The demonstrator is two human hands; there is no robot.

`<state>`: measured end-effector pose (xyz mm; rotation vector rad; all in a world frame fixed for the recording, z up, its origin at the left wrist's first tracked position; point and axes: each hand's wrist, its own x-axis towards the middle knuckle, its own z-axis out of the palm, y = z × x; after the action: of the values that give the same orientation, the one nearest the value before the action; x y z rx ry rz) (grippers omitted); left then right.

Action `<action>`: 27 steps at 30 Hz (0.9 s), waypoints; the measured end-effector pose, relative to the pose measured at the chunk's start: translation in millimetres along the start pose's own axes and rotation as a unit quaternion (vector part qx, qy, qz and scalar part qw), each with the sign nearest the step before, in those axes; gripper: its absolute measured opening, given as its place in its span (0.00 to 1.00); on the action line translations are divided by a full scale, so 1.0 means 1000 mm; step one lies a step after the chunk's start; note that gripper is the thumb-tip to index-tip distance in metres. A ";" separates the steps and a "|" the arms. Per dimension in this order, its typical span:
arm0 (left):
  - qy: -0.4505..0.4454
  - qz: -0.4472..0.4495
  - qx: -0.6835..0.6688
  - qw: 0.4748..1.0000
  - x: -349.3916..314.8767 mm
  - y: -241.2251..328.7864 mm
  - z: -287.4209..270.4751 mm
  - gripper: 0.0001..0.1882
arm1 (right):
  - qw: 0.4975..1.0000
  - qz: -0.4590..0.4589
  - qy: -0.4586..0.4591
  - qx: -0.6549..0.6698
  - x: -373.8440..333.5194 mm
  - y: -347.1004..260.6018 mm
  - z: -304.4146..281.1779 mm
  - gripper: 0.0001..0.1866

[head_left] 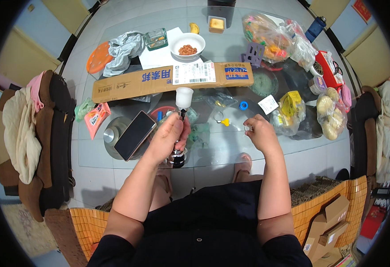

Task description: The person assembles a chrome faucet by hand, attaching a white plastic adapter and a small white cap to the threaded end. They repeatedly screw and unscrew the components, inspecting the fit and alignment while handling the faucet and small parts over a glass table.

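Note:
Wrapped in my left hand (170, 135) is a chrome-and-black cylindrical fitting (177, 159), held upright over the table's near edge. A white cup-shaped top (184, 97) stands out above my fingers on a black neck, while part of the body is hidden by the hand. My right hand (262, 133) pinches a small pale ring-like piece (248, 127) between thumb and fingers. Between the hands, a yellow piece (225, 121) lies beside a thin clear ring (219, 116). A blue ring (243, 105) sits a little farther off.
A long flat cardboard piece (137, 85) crosses the glass table (221, 149). Beyond it stand a bowl of nuts (188, 46) and a glass ashtray (155, 39). A phone (135, 135) lies on a round metal lid at left; several plastic bags (288, 111) are at right.

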<state>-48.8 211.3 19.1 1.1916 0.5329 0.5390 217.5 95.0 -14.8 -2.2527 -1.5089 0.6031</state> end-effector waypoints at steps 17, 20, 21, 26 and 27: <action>0.040 0.180 0.504 0.844 -0.007 0.002 0.016 0.13 | 0.813 -0.153 -0.005 0.562 -0.021 -0.066 -0.024 0.17; 0.045 0.192 0.515 0.835 -0.005 0.000 0.015 0.13 | 0.850 -0.174 0.004 0.497 -0.023 -0.071 -0.025 0.17; 0.047 0.196 0.514 0.834 -0.005 0.001 0.015 0.13 | 0.856 -0.179 0.011 0.484 -0.023 -0.071 -0.025 0.17; 0.054 0.196 0.531 0.823 -0.005 0.001 0.016 0.13 | 0.884 -0.183 0.023 0.430 -0.026 -0.075 -0.029 0.17; 0.054 0.197 0.535 0.820 -0.005 0.000 0.016 0.13 | 0.885 -0.187 0.027 0.425 -0.026 -0.075 -0.029 0.17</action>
<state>-42.6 197.3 24.4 2.4019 0.7190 0.6782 165.8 96.7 52.4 -1.2645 -1.2450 0.8513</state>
